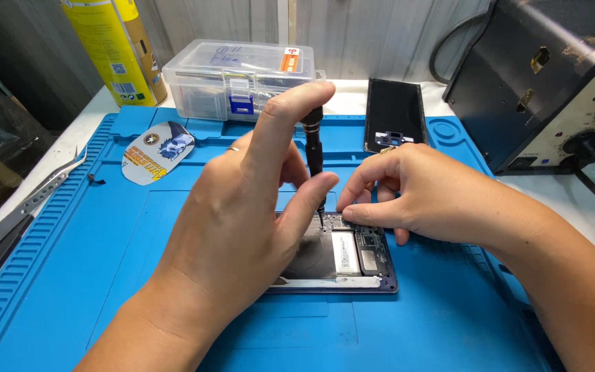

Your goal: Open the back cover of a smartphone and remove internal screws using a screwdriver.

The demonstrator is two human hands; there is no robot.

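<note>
Bright blue ridged mat (70, 275), black screwdriver (313, 148), dark phone (352, 258) with grey and silver insides, glossy black back cover (394, 110) far right, yellow can (115, 48) far left, clear box (242, 76) with blue latch.

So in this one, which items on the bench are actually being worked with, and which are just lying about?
In use:
left hand
right hand
slim black precision screwdriver
opened dark-framed phone
blue silicone work mat

Lying about:
black glass back cover
clear plastic parts box
yellow spray can
metal tweezers
black bench station
oval pry card
</note>
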